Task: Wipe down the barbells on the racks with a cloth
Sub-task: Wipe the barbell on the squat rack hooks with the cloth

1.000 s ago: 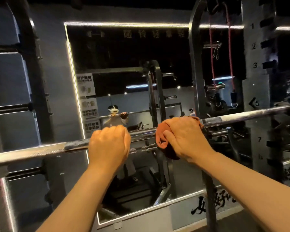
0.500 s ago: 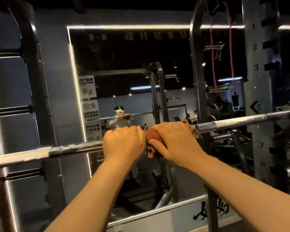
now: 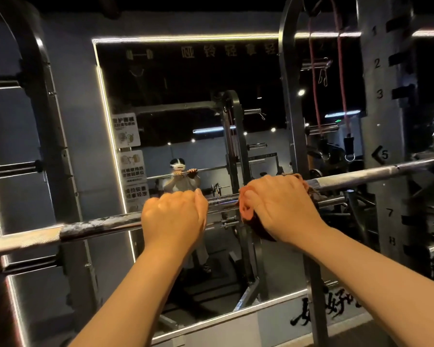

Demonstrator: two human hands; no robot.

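A long steel barbell (image 3: 98, 225) runs across the view at chest height, rising to the right, resting on the rack. My left hand (image 3: 173, 216) grips the bar near its middle with fingers curled over it. Just to its right, my right hand (image 3: 278, 206) holds a reddish-orange cloth (image 3: 247, 211) wrapped around the bar; the cloth bunches out under my palm and hangs a little below. A short stretch of bare bar shows between the two hands.
Dark rack uprights stand at left (image 3: 48, 121) and right (image 3: 293, 121), with a numbered post (image 3: 383, 121) at far right. A wall mirror (image 3: 186, 108) behind the bar reflects the gym and me. Red resistance bands (image 3: 341, 83) hang at upper right.
My right hand with the cloth slid left along the bar until it met my left hand, then back right a little. The left hand kept its grip.
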